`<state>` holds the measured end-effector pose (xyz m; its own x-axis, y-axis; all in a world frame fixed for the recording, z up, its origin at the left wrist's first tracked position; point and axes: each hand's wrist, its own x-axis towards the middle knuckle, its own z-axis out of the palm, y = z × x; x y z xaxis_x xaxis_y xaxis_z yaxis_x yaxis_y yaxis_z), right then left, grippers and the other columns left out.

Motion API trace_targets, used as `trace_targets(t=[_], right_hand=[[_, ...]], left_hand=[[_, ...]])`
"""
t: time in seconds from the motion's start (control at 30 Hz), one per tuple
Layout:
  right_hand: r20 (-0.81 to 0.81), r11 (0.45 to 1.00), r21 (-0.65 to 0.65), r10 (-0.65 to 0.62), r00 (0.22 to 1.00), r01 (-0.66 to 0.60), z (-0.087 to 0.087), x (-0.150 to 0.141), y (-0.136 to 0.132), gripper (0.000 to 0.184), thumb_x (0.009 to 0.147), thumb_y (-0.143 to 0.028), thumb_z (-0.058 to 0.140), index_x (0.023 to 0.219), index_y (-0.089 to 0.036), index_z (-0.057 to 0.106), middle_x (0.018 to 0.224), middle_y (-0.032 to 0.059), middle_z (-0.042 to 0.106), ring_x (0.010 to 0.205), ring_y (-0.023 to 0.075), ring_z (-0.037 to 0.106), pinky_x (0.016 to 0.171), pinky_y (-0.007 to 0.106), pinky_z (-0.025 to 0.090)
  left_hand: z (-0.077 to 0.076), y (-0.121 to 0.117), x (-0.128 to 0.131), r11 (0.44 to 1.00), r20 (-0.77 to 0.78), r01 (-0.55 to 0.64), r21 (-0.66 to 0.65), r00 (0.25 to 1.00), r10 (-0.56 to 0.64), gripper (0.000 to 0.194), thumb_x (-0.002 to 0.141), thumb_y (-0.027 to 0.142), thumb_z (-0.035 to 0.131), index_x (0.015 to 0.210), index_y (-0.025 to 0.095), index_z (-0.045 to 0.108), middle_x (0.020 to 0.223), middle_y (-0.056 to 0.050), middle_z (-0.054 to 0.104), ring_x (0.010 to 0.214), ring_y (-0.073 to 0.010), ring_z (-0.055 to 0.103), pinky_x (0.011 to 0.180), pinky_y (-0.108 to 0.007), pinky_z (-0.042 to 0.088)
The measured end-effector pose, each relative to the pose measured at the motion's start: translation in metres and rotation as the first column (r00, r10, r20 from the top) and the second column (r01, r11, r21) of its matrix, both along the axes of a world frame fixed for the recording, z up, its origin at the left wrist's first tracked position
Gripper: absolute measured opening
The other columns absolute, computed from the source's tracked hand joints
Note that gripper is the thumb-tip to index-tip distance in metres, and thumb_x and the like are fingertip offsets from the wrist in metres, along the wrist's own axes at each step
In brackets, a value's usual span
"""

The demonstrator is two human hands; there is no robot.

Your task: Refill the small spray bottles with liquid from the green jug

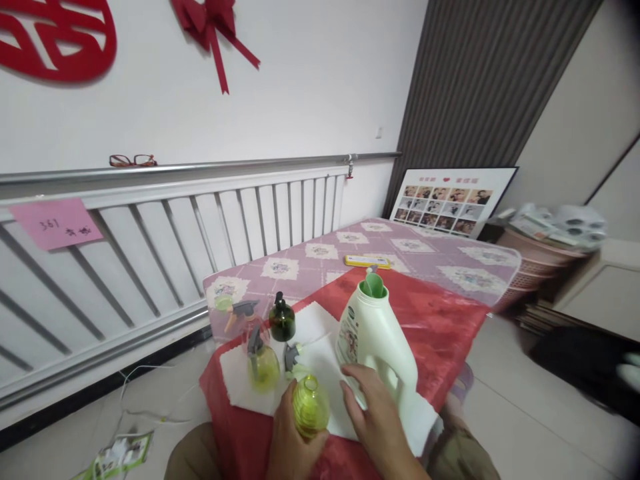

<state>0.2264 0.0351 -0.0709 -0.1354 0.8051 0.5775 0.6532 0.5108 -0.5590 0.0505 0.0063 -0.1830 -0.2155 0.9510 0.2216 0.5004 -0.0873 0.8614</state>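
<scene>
My left hand [290, 437] is wrapped round a ribbed yellow-green bottle [311, 407] with an uncapped neck. Beside it, my right hand [373, 407] has its fingers apart, in front of a pale green detergent jug [377, 333]; whether it touches the jug I cannot tell. The jug stands upright, a green pouring spout [373, 287] showing at its mouth. A grey spray head [291, 358] lies just beyond the bottle. To the left stand a yellowish spray bottle [263, 370], a dark green pump bottle [283, 321] and a spray bottle with a black-and-orange trigger [243, 309].
White paper towels [317, 323] and a red plastic sheet [430, 307] cover part of the flowered tablecloth [320, 251]. A yellow-edged flat case [367, 261] lies farther back. A white radiator [210, 223] runs along the wall; a pink basket [537, 260] stands at right.
</scene>
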Motion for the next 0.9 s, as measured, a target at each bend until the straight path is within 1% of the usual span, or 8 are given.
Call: trace_targets(t=[0.07,0.13,0.17,0.27,0.4,0.6,0.77,0.9], right_hand=[[-0.125,0.969,0.118,-0.202,0.972,0.216,0.013,0.025,-0.018,0.019,0.086,-0.032,0.055,0.103,-0.025,0.057,0.097,0.0089,0.066,0.092,0.0266,0.064,0.082,0.045,0.052],[-0.247,0.91,0.037,-0.392,0.886,0.413,0.022,0.046,-0.022,0.03,0.082,-0.04,0.058,0.108,-0.024,0.055,0.104,0.0109,0.063,0.092,0.0275,0.063,0.081,0.046,0.052],[-0.293,0.893,-0.053,-0.442,0.848,0.447,0.024,0.054,-0.02,0.037,0.081,-0.044,0.059,0.11,-0.022,0.053,0.107,0.0118,0.062,0.092,0.0273,0.063,0.08,0.045,0.052],[-0.392,0.903,-0.279,-0.419,0.819,0.328,0.025,0.064,-0.005,0.048,0.077,-0.051,0.059,0.112,-0.02,0.053,0.108,0.0115,0.064,0.091,0.0256,0.064,0.078,0.04,0.053],[-0.38,0.888,-0.368,-0.414,0.827,0.275,0.02,0.056,0.014,0.047,0.066,-0.051,0.066,0.099,-0.018,0.061,0.091,0.0086,0.072,0.082,0.0279,0.067,0.071,0.039,0.053],[-0.431,0.905,-0.35,-0.385,0.816,0.242,0.029,0.048,0.015,0.038,0.064,-0.048,0.065,0.089,-0.019,0.068,0.08,0.0069,0.076,0.077,0.0291,0.069,0.066,0.037,0.053],[-0.461,0.927,-0.316,-0.335,0.822,0.2,0.042,0.047,0.0,0.038,0.064,-0.045,0.064,0.09,-0.018,0.069,0.081,0.0063,0.077,0.076,0.0273,0.069,0.068,0.036,0.054],[-0.461,0.933,-0.32,-0.304,0.834,0.163,0.036,0.042,-0.011,0.037,0.064,-0.044,0.065,0.089,-0.017,0.07,0.081,0.0072,0.077,0.073,0.0275,0.07,0.067,0.036,0.055]], left_hand=[[0.005,-0.002,0.001,1.0,0.027,-0.015,0.0,1.0,0.015,0.084,0.06,0.023,0.068,0.137,0.014,0.035,0.138,-0.016,0.051,0.129,-0.0295,0.047,0.109,-0.041,0.038],[0.012,-0.005,0.003,0.999,0.063,-0.034,-0.001,0.997,0.034,0.083,0.062,0.022,0.066,0.138,0.015,0.033,0.138,-0.014,0.051,0.129,-0.0279,0.048,0.109,-0.039,0.038],[0.016,-0.006,0.003,0.999,0.081,-0.041,0.0,0.996,0.041,0.083,0.063,0.022,0.066,0.138,0.015,0.032,0.138,-0.014,0.051,0.128,-0.0274,0.049,0.109,-0.039,0.038],[0.024,-0.007,0.005,0.999,0.112,-0.045,-0.013,0.993,0.046,0.082,0.062,0.021,0.065,0.138,0.015,0.033,0.136,-0.013,0.053,0.126,-0.0279,0.051,0.107,-0.039,0.041],[0.024,-0.007,0.003,0.999,0.087,-0.038,-0.03,0.995,0.041,0.082,0.063,0.023,0.065,0.138,0.015,0.033,0.135,-0.014,0.054,0.125,-0.0295,0.052,0.105,-0.041,0.043],[0.027,-0.007,0.002,0.998,0.094,-0.039,-0.04,0.995,0.043,0.082,0.063,0.027,0.066,0.138,0.018,0.032,0.136,-0.013,0.053,0.123,-0.0294,0.053,0.102,-0.04,0.046],[0.032,-0.004,0.0,0.997,0.17,-0.036,-0.066,0.984,0.047,0.083,0.063,0.032,0.066,0.135,0.012,0.031,0.131,-0.017,0.056,0.119,-0.0299,0.057,0.099,-0.04,0.049],[0.035,-0.002,-0.01,0.996,0.165,-0.061,-0.058,0.984,0.07,0.081,0.06,0.035,0.068,0.13,0.01,0.035,0.13,-0.019,0.056,0.12,-0.0326,0.055,0.1,-0.043,0.048]])
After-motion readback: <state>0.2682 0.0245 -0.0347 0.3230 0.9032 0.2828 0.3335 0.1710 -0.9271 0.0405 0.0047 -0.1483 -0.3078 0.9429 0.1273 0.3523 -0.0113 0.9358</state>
